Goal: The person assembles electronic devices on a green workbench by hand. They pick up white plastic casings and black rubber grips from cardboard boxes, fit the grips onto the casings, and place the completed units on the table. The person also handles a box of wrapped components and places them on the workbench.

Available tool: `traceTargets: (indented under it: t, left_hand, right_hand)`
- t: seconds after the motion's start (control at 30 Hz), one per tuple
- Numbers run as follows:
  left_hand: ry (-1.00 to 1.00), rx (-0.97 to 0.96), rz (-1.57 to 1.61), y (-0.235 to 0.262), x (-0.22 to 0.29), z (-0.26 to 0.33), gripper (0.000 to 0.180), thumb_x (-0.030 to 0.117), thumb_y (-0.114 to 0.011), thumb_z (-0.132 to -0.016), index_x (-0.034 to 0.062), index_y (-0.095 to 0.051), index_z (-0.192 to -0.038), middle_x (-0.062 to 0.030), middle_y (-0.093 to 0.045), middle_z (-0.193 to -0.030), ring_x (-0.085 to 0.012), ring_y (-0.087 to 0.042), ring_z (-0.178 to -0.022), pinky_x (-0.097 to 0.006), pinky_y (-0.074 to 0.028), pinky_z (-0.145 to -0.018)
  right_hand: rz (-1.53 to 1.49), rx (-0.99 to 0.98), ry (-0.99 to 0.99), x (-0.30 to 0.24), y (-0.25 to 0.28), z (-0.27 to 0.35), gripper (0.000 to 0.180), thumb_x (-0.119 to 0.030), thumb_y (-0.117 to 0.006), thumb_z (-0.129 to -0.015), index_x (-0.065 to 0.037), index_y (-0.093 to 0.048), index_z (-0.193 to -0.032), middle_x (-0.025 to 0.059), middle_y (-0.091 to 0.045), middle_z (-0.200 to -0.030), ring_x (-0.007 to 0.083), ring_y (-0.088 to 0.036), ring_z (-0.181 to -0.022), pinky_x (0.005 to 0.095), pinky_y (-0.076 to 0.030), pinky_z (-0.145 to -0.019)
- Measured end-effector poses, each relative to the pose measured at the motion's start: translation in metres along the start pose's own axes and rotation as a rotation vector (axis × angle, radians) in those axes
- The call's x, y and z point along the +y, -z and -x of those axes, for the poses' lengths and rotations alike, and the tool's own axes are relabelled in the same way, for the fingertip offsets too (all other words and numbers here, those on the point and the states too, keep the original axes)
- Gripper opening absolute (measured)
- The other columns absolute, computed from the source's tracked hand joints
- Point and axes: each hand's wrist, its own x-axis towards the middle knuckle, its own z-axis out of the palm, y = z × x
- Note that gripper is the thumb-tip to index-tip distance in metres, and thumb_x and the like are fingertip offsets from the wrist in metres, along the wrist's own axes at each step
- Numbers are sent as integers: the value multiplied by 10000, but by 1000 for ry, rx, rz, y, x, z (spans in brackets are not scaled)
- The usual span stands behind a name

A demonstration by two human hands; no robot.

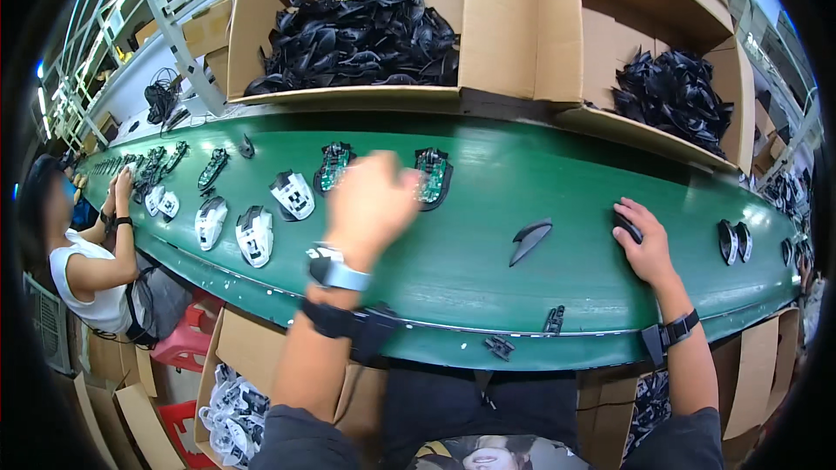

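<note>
My left hand [373, 204] is stretched over the green conveyor belt [470, 287], blurred, with its fingers mostly hidden. It is between two open computer mouse bases with green circuit boards, the left base [333, 165] and the right base [432, 181], partly covering both. Farther right, my right hand [646, 248] is closed round a small dark mouse part [627, 226] low over the belt. A curved dark grey shell piece [530, 241] lies between my hands.
White mouse shells [254, 237] and more circuit-board bases [212, 169] lie left. A co-worker [96, 270] sits there. Cartons of black shells [357, 43] stand behind the belt. Two small black parts [499, 347] lie at the near edge; paired shells [734, 242] lie right.
</note>
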Motion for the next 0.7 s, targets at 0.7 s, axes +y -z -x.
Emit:
traceTargets:
  t: [0.7]
  left_hand:
    - [-142, 351, 436, 16, -20, 0, 401, 204, -671, -973, 101, -612, -1356, -174, -734, -1068, -302, -735, -965, -436, -577, -851]
  right_hand:
    - [216, 97, -50, 52, 25, -4, 454, -244, -659, -979, -53, -656, -1390, 225, -593, -1479, 414, -559, -1363, 468, -452, -1166]
